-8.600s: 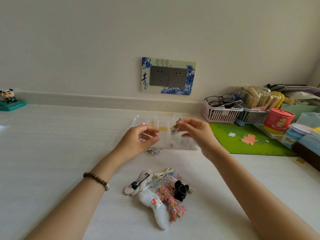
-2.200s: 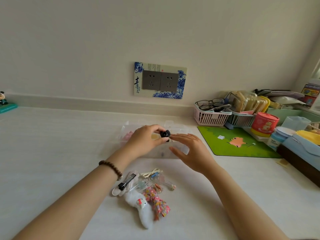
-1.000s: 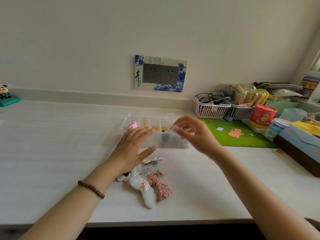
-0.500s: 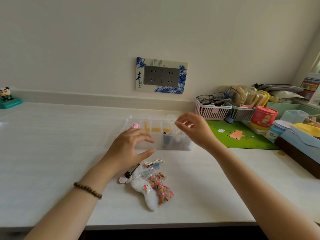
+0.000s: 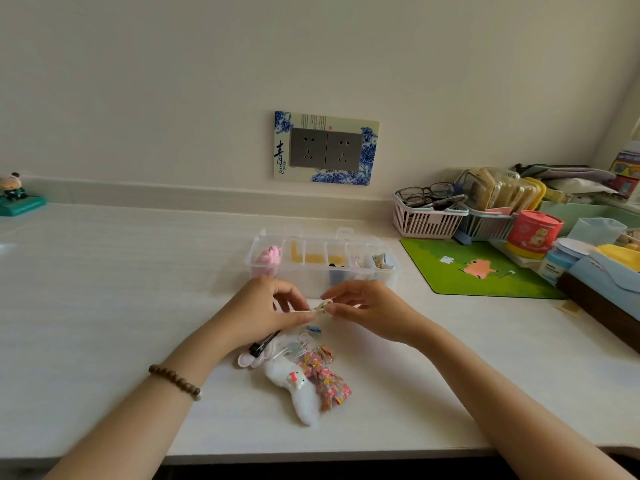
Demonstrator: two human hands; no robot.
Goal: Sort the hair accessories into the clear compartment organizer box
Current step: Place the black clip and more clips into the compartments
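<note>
The clear compartment organizer box [image 5: 389,271] stands open on the white counter, with a pink fluffy piece [image 5: 268,258] in its left cell and small items in other cells. Just in front of it, my left hand [image 5: 266,311] and my right hand [image 5: 367,311] pinch a small pale hair clip [image 5: 321,306] between their fingertips. Under my hands lies a pile of accessories: a white plush clip [image 5: 294,386], a floral fabric bow [image 5: 327,381], a black clip [image 5: 261,346], a small blue clip [image 5: 313,329] and clear clips.
A green mat [image 5: 478,268] lies right of the box. Behind it stand a pink basket [image 5: 427,220] with glasses, a red tin [image 5: 531,233] and more clutter. A panda figurine [image 5: 15,195] sits far left. The counter edge runs near the bottom.
Both hands have come back from over the box to the pile and now hold a small pale clip between them. The black claw clip carried earlier is no longer in hand.
</note>
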